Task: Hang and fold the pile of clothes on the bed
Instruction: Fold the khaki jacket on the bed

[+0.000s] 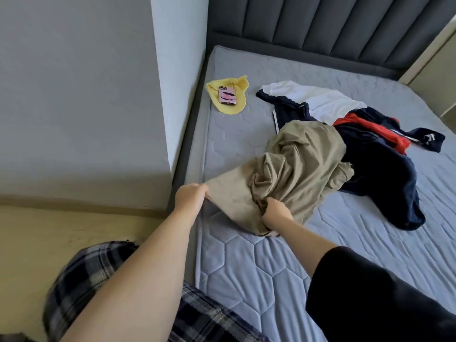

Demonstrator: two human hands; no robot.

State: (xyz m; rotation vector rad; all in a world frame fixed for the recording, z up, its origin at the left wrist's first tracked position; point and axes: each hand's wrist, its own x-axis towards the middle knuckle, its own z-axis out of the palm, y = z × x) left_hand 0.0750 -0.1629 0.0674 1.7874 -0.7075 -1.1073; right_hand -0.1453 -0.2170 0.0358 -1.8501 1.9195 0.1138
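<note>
Khaki garment (298, 159) on bed (246, 267); left hand (191, 197) grip pinches its edge, right hand (276, 213) grip clamped in bunched folds. Risk: pulling may drag navy pile (382, 174) just beyond right grip.

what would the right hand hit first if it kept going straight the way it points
The khaki garment: the right hand points up and left with its fingers gripping its bunched folds. Beyond them the line probably runs to the mattress edge by the wall, though depth is unclear.
</note>
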